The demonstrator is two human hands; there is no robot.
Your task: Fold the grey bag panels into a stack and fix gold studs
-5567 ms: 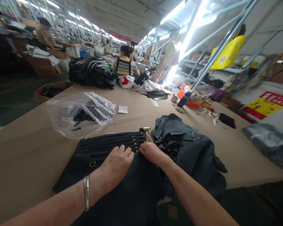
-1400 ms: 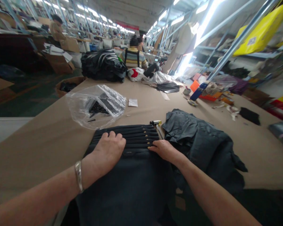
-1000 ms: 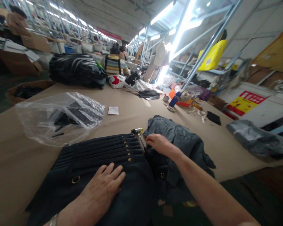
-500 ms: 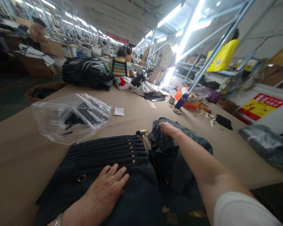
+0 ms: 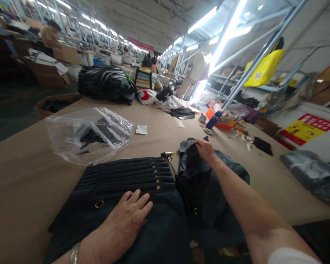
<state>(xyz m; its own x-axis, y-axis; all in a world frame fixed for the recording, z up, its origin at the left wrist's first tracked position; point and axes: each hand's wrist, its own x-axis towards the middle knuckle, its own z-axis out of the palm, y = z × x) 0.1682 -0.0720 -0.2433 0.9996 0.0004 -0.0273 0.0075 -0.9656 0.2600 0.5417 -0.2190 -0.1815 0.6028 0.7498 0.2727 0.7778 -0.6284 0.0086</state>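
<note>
A stack of dark fabric pieces (image 5: 126,176) with small gold studs and a ring lies on the brown table (image 5: 27,172) in front of me. My left hand (image 5: 129,214) rests flat on it, fingers spread. My right hand (image 5: 206,150) is stretched to a heap of dark grey fabric (image 5: 222,183) on the right and pinches a fold at its far edge. A small hammer (image 5: 169,161) with a yellow-banded head lies between the stack and the heap.
A clear plastic bag (image 5: 90,134) with dark parts lies at left. A white slip (image 5: 141,129) lies beyond it. Black bundles (image 5: 107,86), plastic bags and an orange tray (image 5: 222,123) of clutter stand farther back. A person in a striped top (image 5: 147,77) sits at the far end.
My right hand left the studded edge of the stack and reached out to the grey heap, where it now grips a fold. My left hand slid back toward me and lies flat.
</note>
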